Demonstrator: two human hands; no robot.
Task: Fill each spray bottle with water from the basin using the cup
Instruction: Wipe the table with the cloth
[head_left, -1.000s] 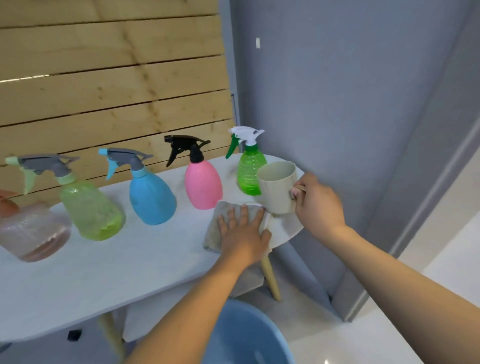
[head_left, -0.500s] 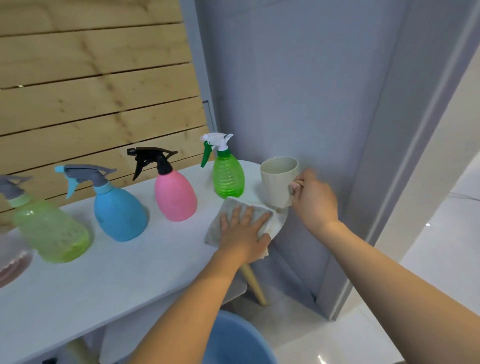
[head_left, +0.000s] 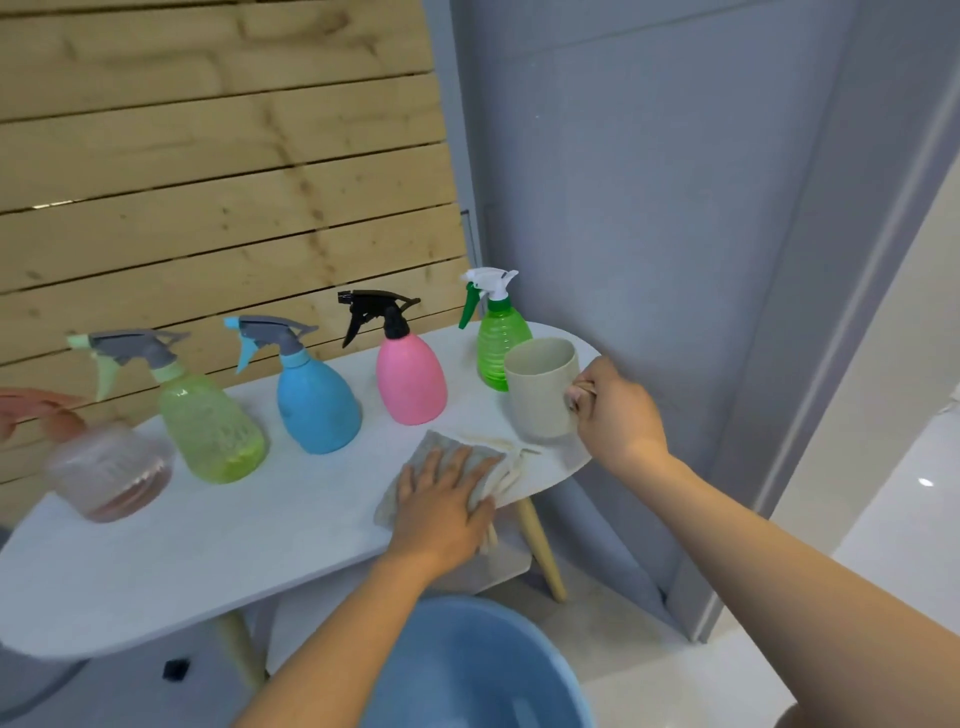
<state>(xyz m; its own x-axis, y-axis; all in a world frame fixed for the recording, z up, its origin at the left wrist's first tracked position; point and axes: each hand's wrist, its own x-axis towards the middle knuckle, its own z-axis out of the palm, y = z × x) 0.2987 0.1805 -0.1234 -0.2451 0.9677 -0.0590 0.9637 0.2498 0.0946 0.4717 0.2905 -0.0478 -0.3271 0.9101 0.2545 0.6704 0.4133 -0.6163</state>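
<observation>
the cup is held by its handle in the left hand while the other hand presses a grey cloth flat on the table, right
Not quite. The head view shows the cup held by its handle in the right hand. The left hand is the one pressing the grey cloth flat on the table.

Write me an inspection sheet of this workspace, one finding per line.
Surface: white table, wooden legs.
Job's things: five spray bottles in a row, all capped: pinkish clear, yellow-green, blue, pink, green; beige cup; blue basin on the floor.
Clutter: grey cloth.
Grippers: left hand presses flat on the cloth; right hand grips the cup's handle.
Cables: nothing seen.
Surroundings: wooden slat wall, grey wall.
</observation>
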